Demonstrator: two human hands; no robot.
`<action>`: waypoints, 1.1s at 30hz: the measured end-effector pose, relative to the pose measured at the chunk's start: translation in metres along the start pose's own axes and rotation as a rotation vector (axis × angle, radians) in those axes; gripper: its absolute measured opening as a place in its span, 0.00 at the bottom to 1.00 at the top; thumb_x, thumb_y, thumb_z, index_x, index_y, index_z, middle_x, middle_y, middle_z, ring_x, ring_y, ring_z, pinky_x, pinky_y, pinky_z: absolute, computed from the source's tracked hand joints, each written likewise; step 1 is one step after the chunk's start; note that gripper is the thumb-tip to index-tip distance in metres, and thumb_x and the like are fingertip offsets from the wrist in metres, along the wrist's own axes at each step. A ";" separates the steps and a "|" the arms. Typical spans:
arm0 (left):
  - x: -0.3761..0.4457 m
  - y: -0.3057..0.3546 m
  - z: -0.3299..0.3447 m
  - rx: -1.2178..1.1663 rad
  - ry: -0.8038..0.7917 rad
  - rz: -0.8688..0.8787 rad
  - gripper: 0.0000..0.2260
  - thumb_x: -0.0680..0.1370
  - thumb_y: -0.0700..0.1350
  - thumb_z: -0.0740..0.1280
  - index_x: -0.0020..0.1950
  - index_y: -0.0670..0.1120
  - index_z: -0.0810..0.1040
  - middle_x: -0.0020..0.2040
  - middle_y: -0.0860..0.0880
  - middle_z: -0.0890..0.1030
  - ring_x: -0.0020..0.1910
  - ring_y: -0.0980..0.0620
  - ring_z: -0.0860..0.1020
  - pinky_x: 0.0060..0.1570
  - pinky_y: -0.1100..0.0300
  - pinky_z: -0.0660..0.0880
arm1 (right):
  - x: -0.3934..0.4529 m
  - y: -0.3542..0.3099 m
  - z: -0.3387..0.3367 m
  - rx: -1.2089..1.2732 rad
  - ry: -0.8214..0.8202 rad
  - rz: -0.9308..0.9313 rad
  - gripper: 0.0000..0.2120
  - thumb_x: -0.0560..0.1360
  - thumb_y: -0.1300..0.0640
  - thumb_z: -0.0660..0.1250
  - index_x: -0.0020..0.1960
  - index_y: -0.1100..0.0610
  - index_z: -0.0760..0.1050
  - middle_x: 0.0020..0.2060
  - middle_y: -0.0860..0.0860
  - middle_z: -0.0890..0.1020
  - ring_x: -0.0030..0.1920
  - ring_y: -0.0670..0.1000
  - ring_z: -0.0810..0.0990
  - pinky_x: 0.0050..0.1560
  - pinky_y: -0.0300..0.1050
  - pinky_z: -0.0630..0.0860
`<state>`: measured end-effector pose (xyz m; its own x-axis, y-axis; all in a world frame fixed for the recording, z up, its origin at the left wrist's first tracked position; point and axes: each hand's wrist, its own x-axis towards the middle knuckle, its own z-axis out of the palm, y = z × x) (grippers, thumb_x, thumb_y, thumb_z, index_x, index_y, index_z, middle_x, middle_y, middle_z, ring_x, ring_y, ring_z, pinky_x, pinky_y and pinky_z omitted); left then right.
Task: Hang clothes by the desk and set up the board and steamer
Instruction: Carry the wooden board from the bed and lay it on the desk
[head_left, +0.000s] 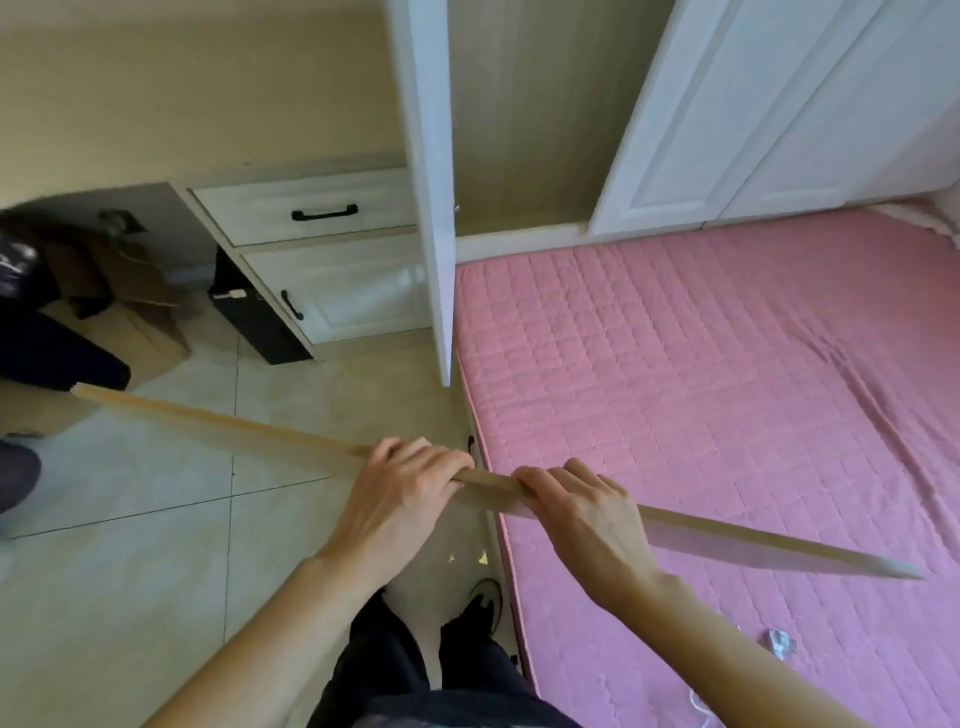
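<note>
Fingers of our left hand (402, 486) and right hand (582, 506) curl over the top edge of the board (218, 423), gripping it side by side near its middle; we hold it edge-on and roughly level, one end over the tiled floor (156, 519) near the desk drawers (311, 213), the other over the pink mattress (727, 364). We read this as the board-setup step, with nothing hung yet in view. Next move likely calls for swinging the board clear of the open wardrobe door (436, 208) before setting it down.
</note>
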<state>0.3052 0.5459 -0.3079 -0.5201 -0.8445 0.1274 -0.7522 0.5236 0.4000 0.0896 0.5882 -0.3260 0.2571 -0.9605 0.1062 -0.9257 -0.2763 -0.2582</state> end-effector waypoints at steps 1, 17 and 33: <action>-0.003 -0.004 -0.008 0.010 0.008 -0.010 0.04 0.76 0.48 0.63 0.49 0.53 0.76 0.43 0.59 0.80 0.45 0.55 0.77 0.49 0.54 0.69 | 0.007 -0.006 -0.003 0.005 0.009 -0.023 0.14 0.68 0.61 0.73 0.52 0.50 0.78 0.32 0.43 0.77 0.34 0.50 0.73 0.26 0.46 0.70; -0.084 -0.136 -0.115 0.071 0.148 -0.249 0.08 0.74 0.43 0.71 0.52 0.49 0.79 0.45 0.57 0.81 0.45 0.55 0.77 0.50 0.61 0.64 | 0.126 -0.168 0.008 0.094 0.052 -0.255 0.05 0.75 0.50 0.64 0.50 0.47 0.75 0.33 0.44 0.80 0.37 0.48 0.77 0.21 0.44 0.71; -0.152 -0.311 -0.243 0.157 0.269 -0.283 0.13 0.79 0.51 0.57 0.56 0.50 0.79 0.48 0.58 0.80 0.50 0.55 0.74 0.53 0.58 0.65 | 0.257 -0.361 0.023 0.127 0.104 -0.388 0.05 0.75 0.53 0.69 0.50 0.49 0.78 0.33 0.44 0.79 0.32 0.48 0.76 0.20 0.43 0.70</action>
<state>0.7169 0.4838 -0.2309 -0.1758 -0.9459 0.2729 -0.9136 0.2600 0.3128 0.4961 0.4404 -0.2277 0.5446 -0.7781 0.3131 -0.7227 -0.6248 -0.2956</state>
